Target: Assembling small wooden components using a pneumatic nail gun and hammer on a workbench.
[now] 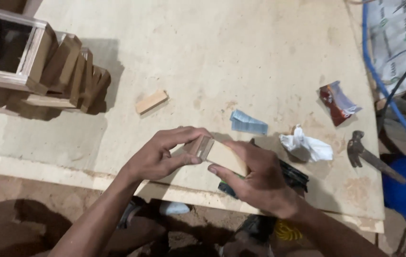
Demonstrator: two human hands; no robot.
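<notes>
Plywood table (241, 52) carries wooden frames (31, 62) and a hammer (362, 152). Left hand (157, 154) and right hand (255, 183) both close their fingers around one wooden block (219, 154).

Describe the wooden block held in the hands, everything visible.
The block is pale, smooth wood, roughly rectangular, lying slanted above the plywood table's near edge. Its left end looks darker, greyish. The left hand pinches that end, and the right hand grips the other from below. Its underside is hidden.

On the plywood sheet (241, 43), the wooden frames (41, 66) stand far left, a loose block (151, 102) right of them; the hammer (364, 154) lies at the right edge, beside the crumpled paper (306, 146).
</notes>
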